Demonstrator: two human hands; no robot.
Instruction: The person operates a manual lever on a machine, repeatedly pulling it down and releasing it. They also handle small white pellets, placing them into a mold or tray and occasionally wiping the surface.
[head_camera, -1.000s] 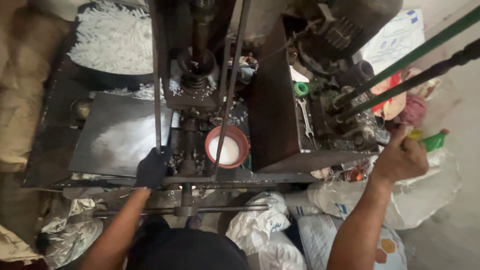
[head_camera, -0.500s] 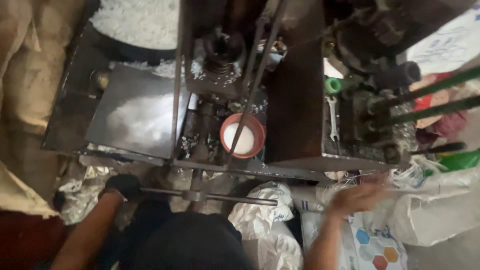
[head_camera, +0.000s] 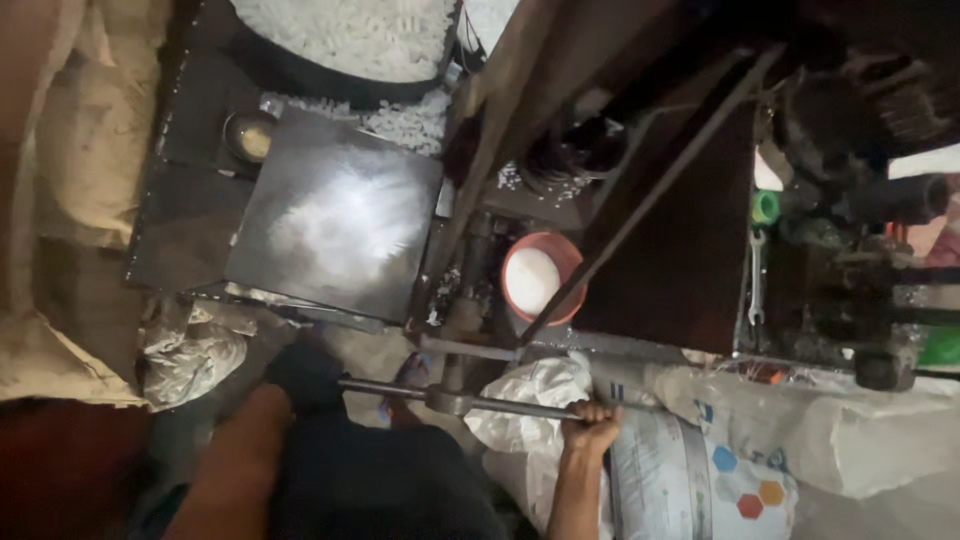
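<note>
Both ends of the steel bar (head_camera: 470, 398), set crosswise below the press, are gripped: right hand (head_camera: 590, 425) closed round one end, gloved left hand (head_camera: 305, 375) apparently round the other. Rigid, heavy, probably slick; best held near the tips.

Your long grey metal lever bar (head_camera: 470, 400) lies level across the machine's front, seemingly joined at its middle.
</note>
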